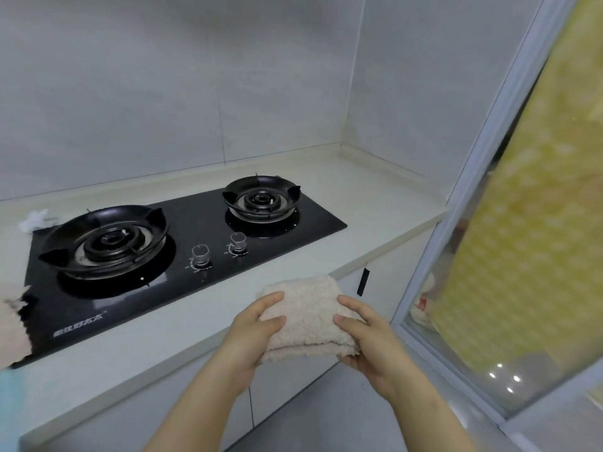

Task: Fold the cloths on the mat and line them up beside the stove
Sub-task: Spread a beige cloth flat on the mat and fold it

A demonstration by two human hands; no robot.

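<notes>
At the far left edge, a bit of pale fuzzy cloth pokes into view. It lies over the front left corner of the black glass stove. Under it, right at the edge, there is something light blue, too blurry to tell what it is. Behind the stove's left corner sits a small white crumpled lump on the pale stone counter.

The stove is flat and shiny and is set into the counter. It has a big round black burner on the left and a smaller round black burner on the right. Two clear knobs sit between them, near the front.

To the right of the stove, in front of the counter's edge, both hands hold up a folded beige fluffy cloth. The cloth is in the air and touches only the hands. The left hand grips its left side with curled fingers on top and the palm below. The right hand grips its right side the same way.

Just behind the cloth, a white cupboard door has a small black handle.

Further right stands a glass door with a light grey frame. Behind the glass hangs a yellow sheet with pale dots.
</notes>
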